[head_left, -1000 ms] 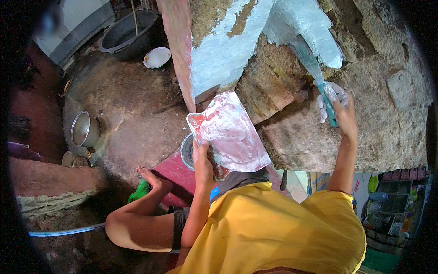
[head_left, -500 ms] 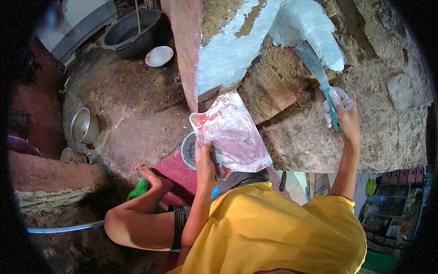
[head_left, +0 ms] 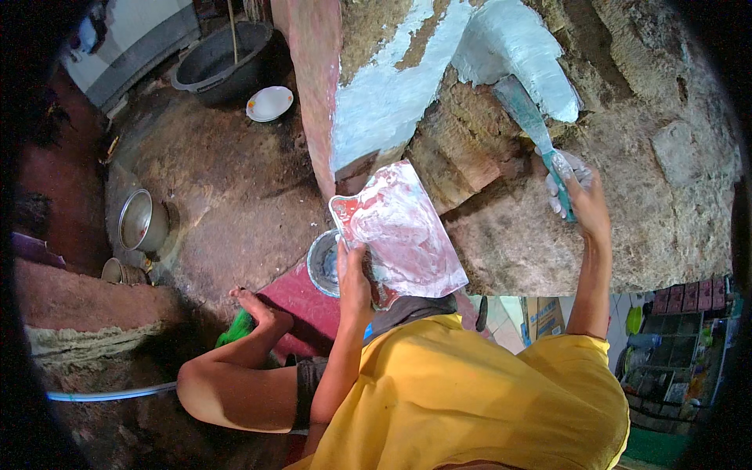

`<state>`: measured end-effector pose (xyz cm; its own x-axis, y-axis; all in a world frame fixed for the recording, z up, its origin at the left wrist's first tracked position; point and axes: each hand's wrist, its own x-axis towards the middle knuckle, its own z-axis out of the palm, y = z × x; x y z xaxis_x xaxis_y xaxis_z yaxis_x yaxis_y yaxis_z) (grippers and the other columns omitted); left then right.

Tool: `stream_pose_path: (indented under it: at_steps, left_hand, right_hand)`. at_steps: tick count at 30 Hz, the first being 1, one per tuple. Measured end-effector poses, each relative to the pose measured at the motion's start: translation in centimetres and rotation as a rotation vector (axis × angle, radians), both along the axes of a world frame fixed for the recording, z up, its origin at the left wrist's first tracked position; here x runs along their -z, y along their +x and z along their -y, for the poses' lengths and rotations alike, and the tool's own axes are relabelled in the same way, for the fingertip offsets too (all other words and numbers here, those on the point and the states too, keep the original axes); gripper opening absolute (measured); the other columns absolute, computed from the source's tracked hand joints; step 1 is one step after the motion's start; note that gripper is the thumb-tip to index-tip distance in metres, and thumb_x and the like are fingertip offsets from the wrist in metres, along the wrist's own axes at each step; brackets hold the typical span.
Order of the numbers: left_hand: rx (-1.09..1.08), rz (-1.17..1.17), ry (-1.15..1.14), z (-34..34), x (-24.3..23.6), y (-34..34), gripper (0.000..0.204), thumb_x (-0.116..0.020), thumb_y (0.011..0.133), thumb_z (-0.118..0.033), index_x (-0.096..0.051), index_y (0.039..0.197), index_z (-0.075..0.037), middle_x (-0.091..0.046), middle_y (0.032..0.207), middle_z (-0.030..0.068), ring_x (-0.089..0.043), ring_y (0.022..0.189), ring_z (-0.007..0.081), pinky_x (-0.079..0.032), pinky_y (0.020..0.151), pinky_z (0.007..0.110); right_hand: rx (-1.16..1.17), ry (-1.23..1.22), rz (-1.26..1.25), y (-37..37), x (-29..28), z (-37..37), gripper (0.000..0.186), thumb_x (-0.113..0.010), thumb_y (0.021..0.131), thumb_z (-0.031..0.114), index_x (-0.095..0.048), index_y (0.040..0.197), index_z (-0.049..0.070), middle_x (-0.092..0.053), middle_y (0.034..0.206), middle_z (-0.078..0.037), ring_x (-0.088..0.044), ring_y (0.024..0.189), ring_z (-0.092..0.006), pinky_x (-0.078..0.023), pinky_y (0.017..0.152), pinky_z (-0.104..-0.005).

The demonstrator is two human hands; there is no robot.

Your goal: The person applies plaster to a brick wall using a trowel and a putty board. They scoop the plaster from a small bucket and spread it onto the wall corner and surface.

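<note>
Two hands busy | right hand gripping trowel against wet plaster on wall | left hand clutching tilted mortar board above bucket | risk: plaster could slide off tilted board.

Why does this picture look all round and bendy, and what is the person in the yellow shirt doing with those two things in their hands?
The camera sits on the person's head and looks down, so you see their own yellow shirt and arms from above. Its wide lens bends straight edges near the rim. The right hand holds a trowel, a flat blade with a green handle, with its blade against a rough stone wall at a pale wet patch. The left hand holds a flat red board smeared with the same pale paste. Just below the board is a small bucket. On the ground further off lie a big dark basin, a white bowl and a metal pot.
</note>
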<state>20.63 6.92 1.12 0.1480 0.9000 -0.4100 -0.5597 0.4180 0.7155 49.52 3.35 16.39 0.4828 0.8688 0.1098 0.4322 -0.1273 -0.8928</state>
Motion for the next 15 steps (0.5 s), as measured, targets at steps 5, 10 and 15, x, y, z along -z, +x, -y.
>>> stream_pose_path:
  at_steps: [5, 10, 15]
  left_hand:
    - [0.051, 0.051, 0.072, -0.3, 0.9, -0.4, 0.047, -0.044, 0.082, -0.02, -0.034, 0.124, -0.001, -0.049, 0.106, 0.0071, -0.048, 0.093, 0.0145, -0.037, 0.083, 0.026]
    - [0.018, 0.076, 0.053, -0.3, 2.0, -0.2, 0.046, -0.045, 0.081, -0.019, -0.035, 0.123, -0.001, -0.049, 0.101, 0.0056, -0.047, 0.087, 0.0131, -0.038, 0.08, 0.025]
    - [0.059, 0.048, 0.046, -0.3, 0.0, -0.5, 0.041, -0.045, 0.082, -0.019, -0.038, 0.119, -0.003, -0.05, 0.097, 0.0047, -0.048, 0.086, 0.0131, -0.039, 0.078, 0.026]
  right_hand:
    - [0.062, -0.029, -0.015, -1.2, -0.4, -0.1, 0.026, -0.051, 0.086, 0.018, -0.055, 0.105, 0.001, -0.054, 0.062, -0.002, -0.047, 0.044, -0.0084, -0.035, 0.036, -0.0222]
    - [0.069, -0.031, -0.008, -0.9, -0.1, -0.3, 0.026, -0.052, 0.086, 0.02, -0.056, 0.103, 0.001, -0.054, 0.061, -0.002, -0.046, 0.042, -0.0081, -0.034, 0.036, -0.0221]
    - [0.081, -0.075, 0.068, -0.9, 0.1, -0.2, 0.028, -0.052, 0.086, 0.021, -0.053, 0.104, 0.0, -0.056, 0.066, -0.003, -0.049, 0.047, -0.0085, -0.037, 0.039, -0.0223]
